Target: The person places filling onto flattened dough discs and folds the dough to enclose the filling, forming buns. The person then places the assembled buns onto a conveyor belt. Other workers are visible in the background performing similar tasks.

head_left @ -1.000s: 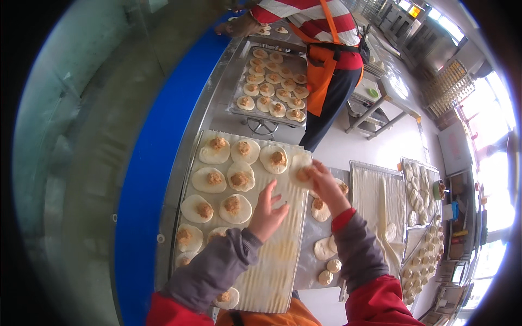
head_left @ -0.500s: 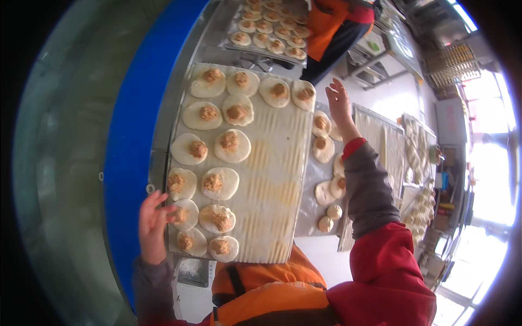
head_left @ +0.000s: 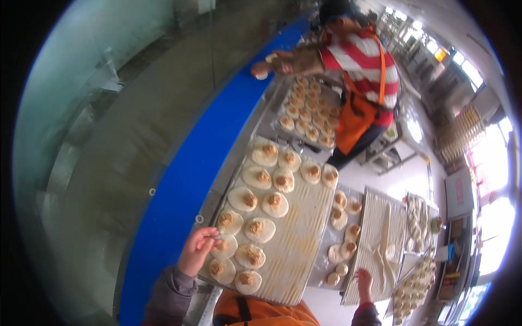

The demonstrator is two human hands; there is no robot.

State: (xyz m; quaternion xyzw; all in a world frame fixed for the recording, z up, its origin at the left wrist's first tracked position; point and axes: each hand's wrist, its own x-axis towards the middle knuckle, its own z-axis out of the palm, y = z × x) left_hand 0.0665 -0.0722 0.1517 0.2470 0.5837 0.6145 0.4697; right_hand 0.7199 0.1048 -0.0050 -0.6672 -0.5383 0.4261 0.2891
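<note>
A corrugated baking tray (head_left: 296, 233) lies in front of me, with flat rounds of pale dough on its left side and along its far end. Each round bears a lump of brownish filling. At the tray's left edge my left hand (head_left: 199, 251) has its fingertips drawn together beside a filled dough round (head_left: 230, 223); whatever they pinch is too small to make out. My right hand (head_left: 364, 285) is low on the right, fingers apart and holding nothing I can see, near a second corrugated tray (head_left: 375, 244).
Left of the tray runs a blue belt edge (head_left: 179, 190). A co-worker (head_left: 361, 70) in a striped top and orange apron reaches over it, behind another filled tray (head_left: 310, 111). More dough rounds (head_left: 350, 233) lie on a metal surface to the right.
My view has tilted up and left, bringing the co-worker into sight. My right hand has come back toward me from the far right. My left fingers have closed together.
</note>
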